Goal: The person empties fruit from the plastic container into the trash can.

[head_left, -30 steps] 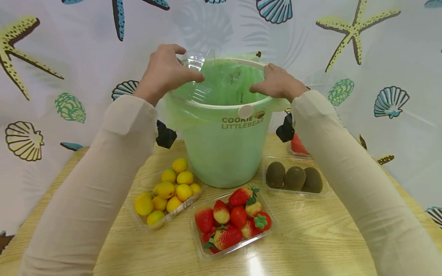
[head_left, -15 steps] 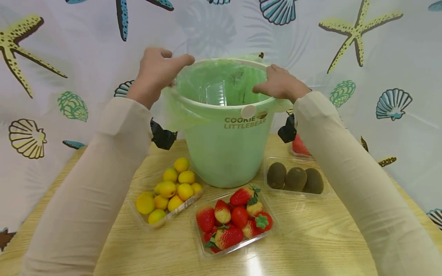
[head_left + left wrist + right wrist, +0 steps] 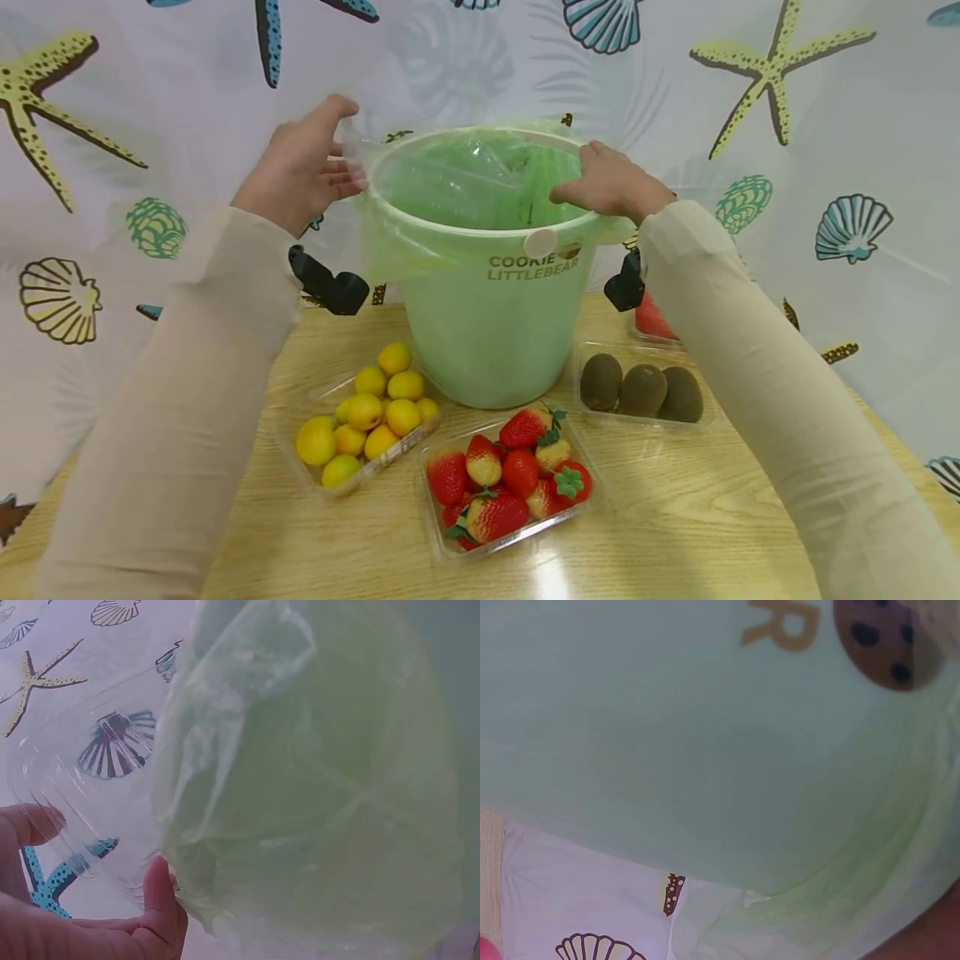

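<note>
Two bare hands are at work around a tall pale-green plastic bin (image 3: 491, 333) in the upper centre of the head view. A translucent light-green plastic liner (image 3: 337, 772) covers its inside and hangs over its rim. Brown and tan lettering reading COOKIE LITTLEBEAR (image 3: 528, 267) marks its front.

The left hand (image 3: 296, 171), left of the rim, has thumb and fingers set apart and grips between them the edge of a clear, ribbed plastic container (image 3: 90, 810). The container stands tilted by the left rim, against the liner in the left wrist view; its far extent over the bin's mouth is hard to make out.

The right hand (image 3: 611, 179) rests on the right rim, thumb extended over the opening; whether its fingers curl round the rim cannot be told.

The bin stands on a light wood-grain bench (image 3: 660, 517). At lower left lies a clear plastic tray of yellow oval fruit (image 3: 364, 412); at lower centre, a clear plastic tray of red strawberries (image 3: 520, 472); at centre right, a clear plastic tray with three dark-brown kiwis (image 3: 642, 389). A red item (image 3: 651, 319) shows partly behind the right sleeve (image 3: 757, 358). A white cloth printed with shells and starfish (image 3: 802, 108) hangs behind.
</note>
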